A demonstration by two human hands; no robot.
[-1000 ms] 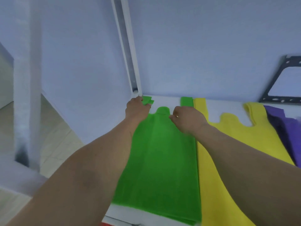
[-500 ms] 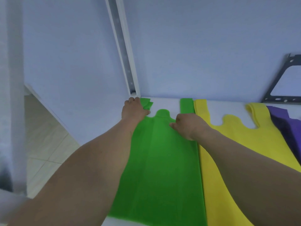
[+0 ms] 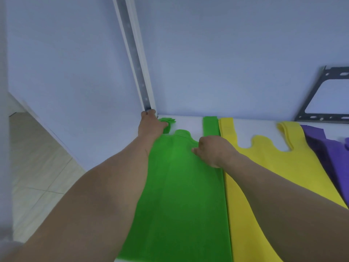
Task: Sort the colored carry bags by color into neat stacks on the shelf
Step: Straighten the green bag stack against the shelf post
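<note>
A stack of green carry bags (image 3: pixel 181 195) lies flat on the white shelf (image 3: pixel 190 122), handles toward the wall. My left hand (image 3: pixel 150 125) rests on the stack's left handle at the back corner, where the handle ends fan out crumpled. My right hand (image 3: pixel 211 150) presses on the stack near the base of its right handle, fingers curled. To the right lie a yellow bag stack (image 3: pixel 273 167) and a purple bag stack (image 3: pixel 328 150), edge to edge. Whether either hand grips fabric is unclear.
A white upright shelf post (image 3: pixel 136 59) rises from the back left corner against the pale wall. A dark metal bracket frame (image 3: pixel 321 95) leans on the wall at the back right. Tiled floor (image 3: pixel 37 167) shows beyond the shelf's left edge.
My right hand has slid back toward me along the right side of the green stack. My left hand stays on the left handle by the post. The view has shifted slightly.
</note>
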